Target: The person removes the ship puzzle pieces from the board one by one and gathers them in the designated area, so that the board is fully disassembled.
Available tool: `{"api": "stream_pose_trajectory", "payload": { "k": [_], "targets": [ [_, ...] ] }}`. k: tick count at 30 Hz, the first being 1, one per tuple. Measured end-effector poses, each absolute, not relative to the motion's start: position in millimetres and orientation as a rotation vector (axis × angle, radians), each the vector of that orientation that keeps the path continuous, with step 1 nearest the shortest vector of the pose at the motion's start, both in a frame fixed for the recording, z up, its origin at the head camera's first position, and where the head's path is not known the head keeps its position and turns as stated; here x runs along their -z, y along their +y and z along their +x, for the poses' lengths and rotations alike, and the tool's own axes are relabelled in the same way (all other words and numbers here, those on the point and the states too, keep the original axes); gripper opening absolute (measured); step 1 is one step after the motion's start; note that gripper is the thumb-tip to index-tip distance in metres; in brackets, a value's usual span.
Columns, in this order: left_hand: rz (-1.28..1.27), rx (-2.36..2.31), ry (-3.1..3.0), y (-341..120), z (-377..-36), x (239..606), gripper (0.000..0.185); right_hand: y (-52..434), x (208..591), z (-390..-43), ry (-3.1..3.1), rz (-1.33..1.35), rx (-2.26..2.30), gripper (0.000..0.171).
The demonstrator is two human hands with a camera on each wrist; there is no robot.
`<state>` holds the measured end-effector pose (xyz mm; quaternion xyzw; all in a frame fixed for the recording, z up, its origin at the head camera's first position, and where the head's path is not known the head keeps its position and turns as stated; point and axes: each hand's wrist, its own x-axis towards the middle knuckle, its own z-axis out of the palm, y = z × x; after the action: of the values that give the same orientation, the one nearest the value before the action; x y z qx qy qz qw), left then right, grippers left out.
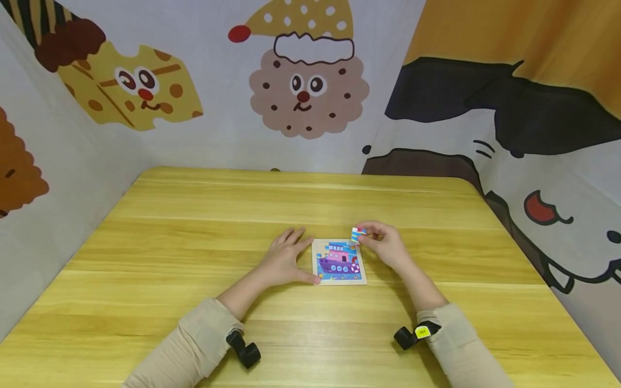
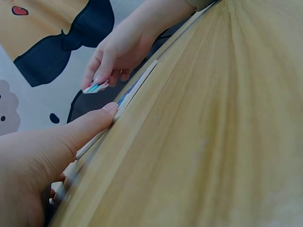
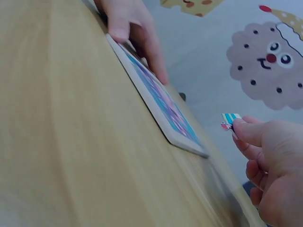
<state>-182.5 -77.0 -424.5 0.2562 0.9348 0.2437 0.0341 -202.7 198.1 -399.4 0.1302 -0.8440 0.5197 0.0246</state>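
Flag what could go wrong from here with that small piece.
The right hand pinches the small piece by its fingertips, off the table, so it might slip and drop. The left hand touches the picture board along its left side; a hard press at the far side could shift it.

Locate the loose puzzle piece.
In the head view, the loose puzzle piece is pinched in the right hand, raised by the upper right corner of the boat puzzle.

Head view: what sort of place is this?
Probably a small curtained-off booth, perhaps for recording: cartoon-printed sheeting hangs behind and along both sides of a wood-grain table, and black wrist-worn devices are in view.
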Motion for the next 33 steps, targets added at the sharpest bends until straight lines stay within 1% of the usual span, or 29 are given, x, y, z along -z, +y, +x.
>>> {"api": "stream_pose_trajectory", "payload": {
  "k": [3, 6, 17, 33],
  "targets": [
    [0.779, -0.733, 2.869, -76.9, -181.8, 424.1, 0.108, 206.2, 400.1, -205.5, -2.633, 0.386, -1.606, 0.027],
    [0.786, -0.744, 2.868, -77.1, -180.9, 423.8, 0.107, 217.6, 410.5, -214.0, -2.643, 0.377, -1.615, 0.027],
    [0.785, -0.74, 2.86, -76.5, -181.3, 424.0, 0.108, 238.9, 416.4, -221.4, -2.731, 0.384, -1.531, 0.024],
    [0.778, -0.733, 2.856, -76.7, -182.6, 424.6, 0.108, 238.9, 423.4, -222.1, -2.814, 0.408, -1.221, 0.023]
  ]
}}
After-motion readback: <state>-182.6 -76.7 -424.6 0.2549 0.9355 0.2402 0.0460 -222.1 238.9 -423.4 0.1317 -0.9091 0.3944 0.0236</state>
